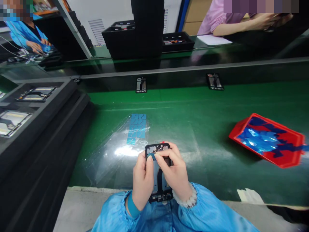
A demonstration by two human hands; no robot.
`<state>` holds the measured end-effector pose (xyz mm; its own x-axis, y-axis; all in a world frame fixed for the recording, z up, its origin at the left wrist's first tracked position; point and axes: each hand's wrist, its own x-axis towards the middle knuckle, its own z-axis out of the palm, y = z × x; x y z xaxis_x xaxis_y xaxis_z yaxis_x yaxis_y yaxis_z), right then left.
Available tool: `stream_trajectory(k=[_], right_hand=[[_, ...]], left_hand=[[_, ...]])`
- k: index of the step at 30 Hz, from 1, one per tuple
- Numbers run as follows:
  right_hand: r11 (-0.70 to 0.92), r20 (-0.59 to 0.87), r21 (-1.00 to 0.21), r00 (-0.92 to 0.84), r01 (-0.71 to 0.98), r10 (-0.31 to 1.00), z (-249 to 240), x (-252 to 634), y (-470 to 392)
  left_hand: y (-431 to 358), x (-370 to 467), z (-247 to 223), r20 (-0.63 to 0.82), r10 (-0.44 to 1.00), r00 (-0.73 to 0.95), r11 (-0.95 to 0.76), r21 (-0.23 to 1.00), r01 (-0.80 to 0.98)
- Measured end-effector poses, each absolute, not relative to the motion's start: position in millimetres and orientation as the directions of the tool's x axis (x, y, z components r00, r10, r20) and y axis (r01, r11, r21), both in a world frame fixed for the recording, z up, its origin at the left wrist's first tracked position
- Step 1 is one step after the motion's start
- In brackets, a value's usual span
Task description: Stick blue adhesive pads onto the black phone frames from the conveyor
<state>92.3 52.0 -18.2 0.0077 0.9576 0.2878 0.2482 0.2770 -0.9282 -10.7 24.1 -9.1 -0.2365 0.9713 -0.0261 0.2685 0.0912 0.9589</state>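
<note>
Between my hands, above the front edge of the bench, is an opened phone frame (pixel 156 180) with a black ribbon cable down its middle. My left hand (pixel 143 177) is closed around its left side, thumb on the upper part. From the right, my right hand (pixel 175 169) grips the frame, thumb and index finger at a small blue sticker (pixel 152 156) near the top. Whether the fingers pinch the sticker or press it down, I cannot tell. Beyond the hands, a clear sheet with blue stickers (pixel 137 125) lies on the bench.
A red bin (pixel 286 159) with blue film scraps stands at right. Stacked black trays (pixel 70 96) holding phone parts rise at left. Two phone frames (pixel 141 85) (pixel 214 81) lie along the back. Two co-workers (pixel 20 35) (pixel 231 24) sit across the bench; black boxes (pixel 135 42) stand between.
</note>
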Motion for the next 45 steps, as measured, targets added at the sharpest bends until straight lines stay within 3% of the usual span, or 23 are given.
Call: stream_trajectory(k=[9,16,21,28,34,40,45], right_hand=[[0.311,0.318,-0.921,-0.006,0.233,0.948,-15,91,51],[0.239,0.27,-0.93,0.077,0.278,0.96,-10,88,48],[0.129,0.149,-0.983,0.155,0.128,0.977,-10,89,50],[0.003,0.004,-0.994,0.005,0.111,1.0,-11,89,57],[0.093,0.105,-0.976,0.052,0.198,0.993,-13,93,53],[0.168,0.149,-0.957,-0.095,0.236,0.984,-7,100,56],[0.178,0.16,-0.951,-0.092,0.253,0.983,-6,103,62]], left_hand=[[20,-8,-15,0.026,0.959,-0.282,0.05,0.964,0.26],[15,-5,-16,0.048,0.958,-0.281,0.034,0.959,0.28],[16,-6,-10,0.075,0.965,-0.252,0.013,0.943,0.332],[27,-14,-7,0.169,0.969,-0.179,-0.025,0.79,0.612],[32,-13,-17,0.256,0.957,-0.138,-0.054,0.623,0.78],[33,-13,-11,0.189,0.975,-0.116,-0.038,0.658,0.752],[30,-19,-6,0.096,0.995,-0.015,-0.06,0.727,0.684]])
